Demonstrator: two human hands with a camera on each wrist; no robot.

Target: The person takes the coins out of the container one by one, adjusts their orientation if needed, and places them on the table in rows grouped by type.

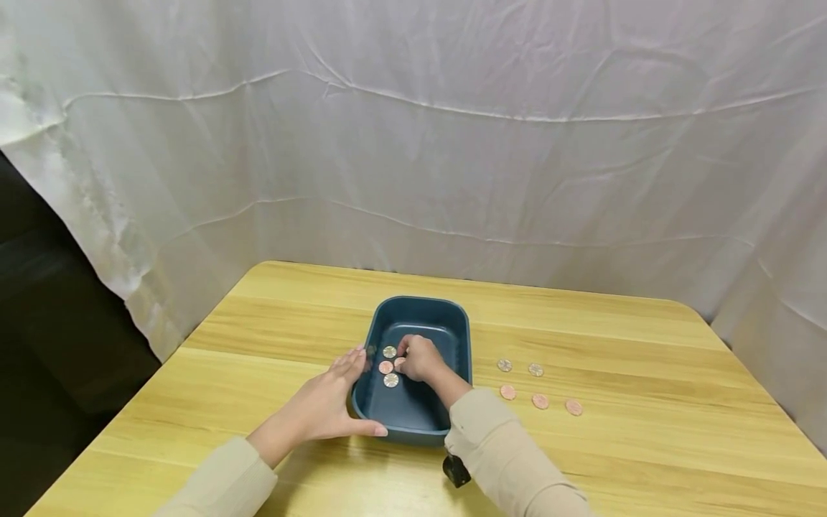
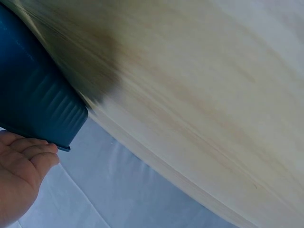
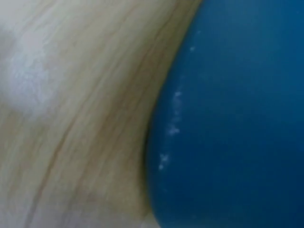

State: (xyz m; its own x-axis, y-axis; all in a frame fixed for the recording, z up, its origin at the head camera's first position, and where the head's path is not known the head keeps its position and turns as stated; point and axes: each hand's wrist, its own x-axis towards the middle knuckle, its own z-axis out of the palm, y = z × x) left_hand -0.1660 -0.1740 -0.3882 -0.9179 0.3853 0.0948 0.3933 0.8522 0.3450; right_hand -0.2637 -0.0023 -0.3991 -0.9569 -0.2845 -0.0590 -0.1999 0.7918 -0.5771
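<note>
A dark blue tray [image 1: 461, 337] stands on the wooden table [image 1: 271, 323]. My left hand [image 1: 329, 402] rests against its near left corner, fingers straight along the left wall and thumb along the front wall. In the left wrist view the fingers [image 2: 28, 152] lie by the tray's ribbed rim [image 2: 42, 104]. My right hand [image 1: 420, 357] reaches into the tray with fingers curled, its tips pinching a copper coin [image 1: 399, 364]. Three more coins [image 1: 390, 366] lie on the tray floor just left of it. The right wrist view shows only the tray wall [image 3: 237, 118] and table [image 3: 85, 118], blurred.
Several coins lie on the table right of the tray, two silvery ones [image 1: 505, 365] behind and three copper ones [image 1: 540, 401] nearer me. A white cloth [image 1: 452, 143] hangs behind the table. The table's left edge [image 1: 116, 424] borders a dark gap.
</note>
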